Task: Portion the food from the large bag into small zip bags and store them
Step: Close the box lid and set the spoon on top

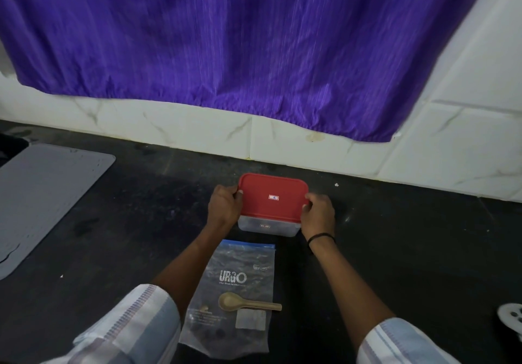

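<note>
Dim, even indoor light; dark counter (395, 250) underexposed, detail lost beyond the fingers. Soft motion blur over the purple curtain (254, 39). Wide-angle bowing at frame edges; no glare.

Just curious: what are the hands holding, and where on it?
Both hands grip the red-lidded container: left hand at the lid's left edge, right hand at its right edge.

Lidded container (272, 204) on bench (395, 250), centre, near back wall. L hand (224, 206) at its left edge, R hand (318, 212) at right edge. Zip bag (234, 287) flat in front of container, btwn forearms. Spoon (248, 303) on bag. Mat (42, 200) far left.
</note>
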{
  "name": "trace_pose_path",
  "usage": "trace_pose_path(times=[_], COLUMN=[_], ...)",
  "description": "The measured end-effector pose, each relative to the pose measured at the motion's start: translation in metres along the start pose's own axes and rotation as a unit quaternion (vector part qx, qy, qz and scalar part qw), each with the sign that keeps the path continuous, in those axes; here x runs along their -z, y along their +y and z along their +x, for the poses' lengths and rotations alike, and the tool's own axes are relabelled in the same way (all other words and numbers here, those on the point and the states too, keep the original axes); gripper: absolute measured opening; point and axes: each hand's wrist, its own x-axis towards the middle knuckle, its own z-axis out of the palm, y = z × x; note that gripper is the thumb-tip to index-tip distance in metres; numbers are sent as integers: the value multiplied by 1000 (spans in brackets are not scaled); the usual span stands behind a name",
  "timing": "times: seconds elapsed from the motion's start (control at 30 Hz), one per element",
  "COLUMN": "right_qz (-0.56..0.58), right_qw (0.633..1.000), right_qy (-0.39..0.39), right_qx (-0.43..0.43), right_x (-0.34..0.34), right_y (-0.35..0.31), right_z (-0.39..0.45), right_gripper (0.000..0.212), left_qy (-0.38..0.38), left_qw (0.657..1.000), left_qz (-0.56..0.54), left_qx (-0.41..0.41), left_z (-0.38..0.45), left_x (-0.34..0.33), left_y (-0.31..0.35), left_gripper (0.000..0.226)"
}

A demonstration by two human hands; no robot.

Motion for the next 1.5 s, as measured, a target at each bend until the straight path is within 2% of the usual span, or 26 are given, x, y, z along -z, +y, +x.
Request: trace_pose_path(times=[0.13, 0.33, 0.47, 0.57, 0.67, 0.7, 0.77, 0.83, 0.9, 1.03, 1.17, 1.33, 1.4, 1.5], right_qz=[-10, -6, -5, -21, -10, -6, -20, -68, -128, -179, -143, -12, 0, -5], right_qw=[1000, 1000, 1000, 998, 983, 975, 950, 912, 883, 868, 887, 945, 952, 957], right_qy=[-5, -1, -20, 20, 74, 60, -26, -115, -165, -165, -164, -70, -20, 14], right_qx=[5, 0, 6, 51, 166, 214, 309, 388, 421, 432, 408, 318, 305, 290], right_x=[0, -4, -3, -1, -1, -1, -5, -12, -21, -34, -35, -4, 9, 21], right_y=[2, 5, 7, 12, 17, 18, 24, 35, 46, 59, 62, 57, 41, 11], right_z=[1, 0, 3, -12, -53, -69, -109, -144, -167, -177, -169, -133, -103, -48], right_gripper=[31, 31, 32, 30, 24, 23, 23, 29, 38, 24, 16, 20, 16, 8], left_qy=[6, 72, 92, 82, 102, 115, 119, 94, 48, -42, -77, -88, -87, -92], left_qw=[995, 974, 964, 965, 968, 968, 971, 976, 986, 997, 996, 994, 993, 989], left_qz=[-81, -160, -191, -199, -191, -188, -183, -173, -144, -65, -3, 1, 14, 46], left_qx=[59, 146, 157, 149, 127, 116, 98, 88, 66, 26, -44, -61, -73, -103], left_z=[-4, -14, -15, -18, -34, -41, -60, -79, -95, -113, -116, -115, -116, -118], left_x=[4, -2, -4, -4, -5, -5, -6, -7, -8, -12, -12, -11, -13, -14], left_y=[5, 12, 15, 7, 2, 1, -3, -13, -26, -45, -54, -56, -58, -57], left_gripper=[27, 17, 26, 29, 36, 36, 28, 20, 20, 15, 12, 12, 12, 13])
